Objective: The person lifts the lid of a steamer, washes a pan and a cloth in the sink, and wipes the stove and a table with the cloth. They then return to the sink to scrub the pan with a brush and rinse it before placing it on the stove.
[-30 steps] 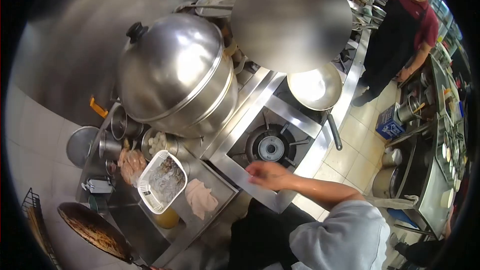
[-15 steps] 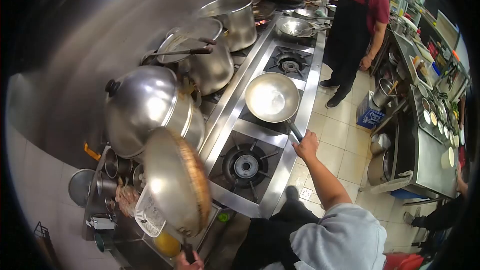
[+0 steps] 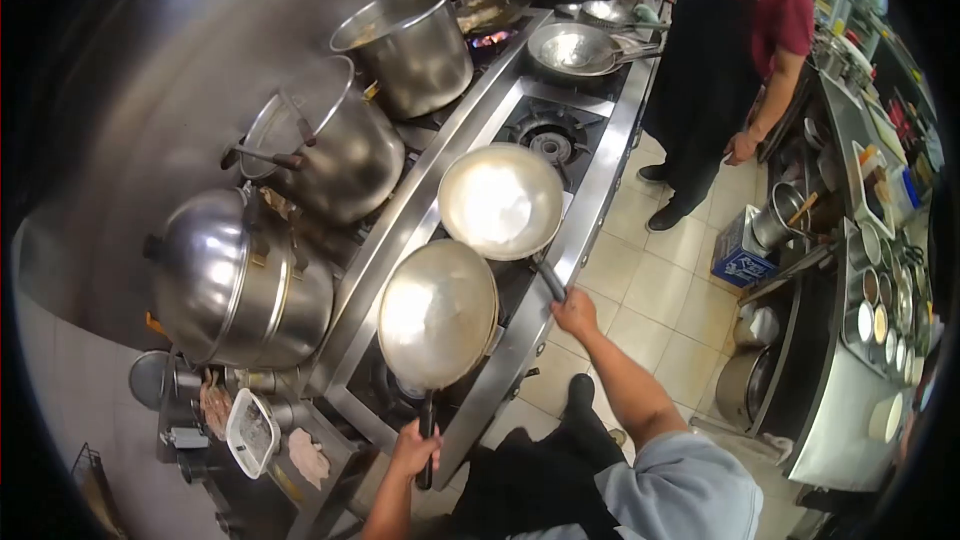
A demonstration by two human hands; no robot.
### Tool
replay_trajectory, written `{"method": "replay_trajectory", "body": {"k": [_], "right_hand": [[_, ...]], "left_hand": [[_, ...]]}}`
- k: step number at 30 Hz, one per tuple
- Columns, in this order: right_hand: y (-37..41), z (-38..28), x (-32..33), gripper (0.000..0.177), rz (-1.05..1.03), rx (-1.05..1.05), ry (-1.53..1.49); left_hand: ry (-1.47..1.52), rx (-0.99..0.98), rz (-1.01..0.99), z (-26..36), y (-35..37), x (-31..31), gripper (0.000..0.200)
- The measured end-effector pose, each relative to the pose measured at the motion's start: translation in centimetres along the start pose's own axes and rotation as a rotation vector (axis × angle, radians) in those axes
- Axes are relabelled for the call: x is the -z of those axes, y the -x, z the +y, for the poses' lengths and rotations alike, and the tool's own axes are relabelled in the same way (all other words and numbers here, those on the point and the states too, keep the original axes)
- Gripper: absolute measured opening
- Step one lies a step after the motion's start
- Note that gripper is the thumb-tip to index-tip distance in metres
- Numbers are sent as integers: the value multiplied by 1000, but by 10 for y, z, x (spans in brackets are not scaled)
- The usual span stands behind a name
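My left hand (image 3: 414,448) is closed around the black handle of a steel pan (image 3: 438,315), which is over the near burner, its inside facing up. Closed on the dark handle of a second steel pan (image 3: 501,202) is my right hand (image 3: 574,312), at the stove's front edge. That second pan is over the middle of the stove, just beyond the first, and their rims look close together or overlapping. Both pans look empty and shiny. Whether either one touches its burner is hidden.
Large steel pots (image 3: 408,50) and a domed steamer (image 3: 220,270) line the back left. Beyond a bare burner (image 3: 549,145) lie stacked pans (image 3: 575,48). A co-worker in a black apron (image 3: 700,70) holds a pan at the far end. A white plastic basket (image 3: 252,432) is lower left.
The pan in my left hand has swung from the left, where it was tilted on its side, to over the near burner. The camera view has shifted.
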State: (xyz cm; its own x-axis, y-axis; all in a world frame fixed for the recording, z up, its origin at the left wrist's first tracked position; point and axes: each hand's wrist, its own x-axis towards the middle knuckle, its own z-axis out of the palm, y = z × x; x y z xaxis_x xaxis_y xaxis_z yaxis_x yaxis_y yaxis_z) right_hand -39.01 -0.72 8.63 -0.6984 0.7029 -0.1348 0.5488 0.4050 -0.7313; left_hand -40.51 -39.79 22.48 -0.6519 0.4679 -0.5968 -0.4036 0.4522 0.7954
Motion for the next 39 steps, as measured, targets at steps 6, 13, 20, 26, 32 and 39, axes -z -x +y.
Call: {"method": "replay_trajectory", "body": {"k": [6, 13, 20, 26, 32, 39], "right_hand": [[-126, 5, 57, 26, 108, -7, 70], [-228, 16, 64, 31, 157, 2, 72], [-252, 35, 62, 27, -328, -27, -494], [-152, 105, 64, 80, -434, -351, -964], [-49, 133, 80, 29, 49, -306, -828], [-47, -57, 89, 18, -75, 199, -879]], "left_hand": [[-24, 32, 169, 11, -112, -85, 14], [118, 1, 232, 40, -203, -155, 20], [197, -15, 292, 50, -259, -209, 33], [45, 44, 86, 34, -250, -218, 42], [57, 16, -89, 35, -232, -198, 42], [496, -617, 487, 173, -207, -33, 21]]}}
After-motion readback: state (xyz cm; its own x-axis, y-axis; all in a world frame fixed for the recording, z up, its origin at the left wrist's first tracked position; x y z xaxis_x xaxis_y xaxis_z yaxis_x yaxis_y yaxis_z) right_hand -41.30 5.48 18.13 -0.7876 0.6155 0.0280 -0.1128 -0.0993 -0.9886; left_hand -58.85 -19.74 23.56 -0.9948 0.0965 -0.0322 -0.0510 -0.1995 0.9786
